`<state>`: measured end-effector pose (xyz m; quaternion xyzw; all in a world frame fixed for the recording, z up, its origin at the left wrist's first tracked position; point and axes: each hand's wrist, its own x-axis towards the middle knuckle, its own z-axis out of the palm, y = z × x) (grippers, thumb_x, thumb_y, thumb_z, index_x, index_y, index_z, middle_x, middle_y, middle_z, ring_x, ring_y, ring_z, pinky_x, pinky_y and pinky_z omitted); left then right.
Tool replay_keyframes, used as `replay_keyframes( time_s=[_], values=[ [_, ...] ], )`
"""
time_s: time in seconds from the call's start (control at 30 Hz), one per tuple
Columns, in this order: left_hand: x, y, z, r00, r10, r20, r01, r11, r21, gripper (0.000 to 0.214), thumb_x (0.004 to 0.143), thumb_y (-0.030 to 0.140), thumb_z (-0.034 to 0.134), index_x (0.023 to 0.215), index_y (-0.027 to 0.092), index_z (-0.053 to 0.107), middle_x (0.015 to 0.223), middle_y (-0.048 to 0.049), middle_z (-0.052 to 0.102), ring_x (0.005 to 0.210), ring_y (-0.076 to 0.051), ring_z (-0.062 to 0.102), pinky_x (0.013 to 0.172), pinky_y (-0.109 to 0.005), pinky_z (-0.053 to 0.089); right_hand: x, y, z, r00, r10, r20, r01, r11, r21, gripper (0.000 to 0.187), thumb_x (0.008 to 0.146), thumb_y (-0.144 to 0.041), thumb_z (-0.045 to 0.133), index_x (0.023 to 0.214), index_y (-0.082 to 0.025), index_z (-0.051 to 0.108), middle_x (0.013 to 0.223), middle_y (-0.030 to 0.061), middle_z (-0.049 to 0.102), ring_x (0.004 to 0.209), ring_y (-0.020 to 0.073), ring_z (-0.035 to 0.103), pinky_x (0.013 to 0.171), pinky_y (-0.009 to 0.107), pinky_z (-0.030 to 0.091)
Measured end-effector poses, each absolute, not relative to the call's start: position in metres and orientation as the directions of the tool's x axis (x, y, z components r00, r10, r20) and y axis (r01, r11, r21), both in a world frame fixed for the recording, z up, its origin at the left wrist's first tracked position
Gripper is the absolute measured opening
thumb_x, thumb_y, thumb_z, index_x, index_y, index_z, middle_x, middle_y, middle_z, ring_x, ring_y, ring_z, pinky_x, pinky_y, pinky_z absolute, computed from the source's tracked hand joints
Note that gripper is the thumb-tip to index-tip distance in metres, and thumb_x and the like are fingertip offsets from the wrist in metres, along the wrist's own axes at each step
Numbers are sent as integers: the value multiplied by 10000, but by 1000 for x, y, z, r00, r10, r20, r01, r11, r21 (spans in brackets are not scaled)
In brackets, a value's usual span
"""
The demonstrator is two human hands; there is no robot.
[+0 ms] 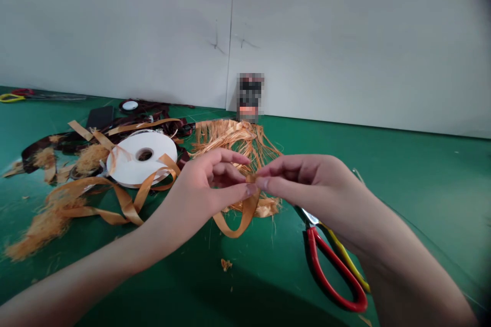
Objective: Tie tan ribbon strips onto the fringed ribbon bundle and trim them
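Both hands meet over the middle of the green table. My left hand [215,179] pinches a golden-brown satin ribbon [240,227] between thumb and fingertips. Right beside it, thumb and forefinger of my right hand [303,176] close on the same strip. The ribbon hangs below the fingertips in a loop; its pinched part is mostly covered by the fingers. Behind the hands lies a bundle of frayed golden ribbon fringe [226,135]. Scissors [333,260] with one red and one yellow handle rest under my right wrist, blades partly hidden.
A white ribbon spool [128,168] with loose golden ribbon lies at the left. Around it are frayed thread tufts [46,225] and dark brown ribbon [157,112]. Another pair of scissors [23,94] sits far left. A blurred upright object [250,94] leans near the white wall [345,36].
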<state>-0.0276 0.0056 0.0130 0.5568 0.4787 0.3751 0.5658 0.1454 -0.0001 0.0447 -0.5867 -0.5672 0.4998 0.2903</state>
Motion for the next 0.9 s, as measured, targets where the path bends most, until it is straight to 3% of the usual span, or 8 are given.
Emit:
replay_keyframes(
  time_s=[0.33,0.53,0.73,0.9],
  values=[
    [-27,2,14,232,968,-98,193,53,980,243,741,267,768,944,221,642,708,43,674,734,-141,661,740,-264,505,151,-1,42,45,998,-42,331,-54,-942,117,725,-292,662,656,-207,701,657,12,646,561,101,489,430,212,324],
    [-25,4,18,245,960,-138,169,98,981,277,710,219,779,950,214,639,697,40,669,725,-146,665,712,-259,514,145,-4,46,-97,972,-212,446,-148,-883,72,687,-213,656,656,-205,720,563,-15,599,504,87,434,431,214,311],
    [-26,5,16,240,961,-141,170,101,980,282,704,243,794,941,219,643,703,41,672,734,-142,657,730,-260,511,143,-5,46,18,990,-137,330,-135,-934,48,692,-219,667,662,-201,699,639,-10,625,562,94,477,435,207,319],
    [-25,5,16,256,955,-148,141,115,983,279,701,210,784,938,217,639,688,51,647,723,-130,639,704,-237,519,143,-3,45,-84,979,-187,370,-143,-918,51,709,-209,651,673,-199,686,619,-13,619,540,93,467,445,211,344]
  ],
)
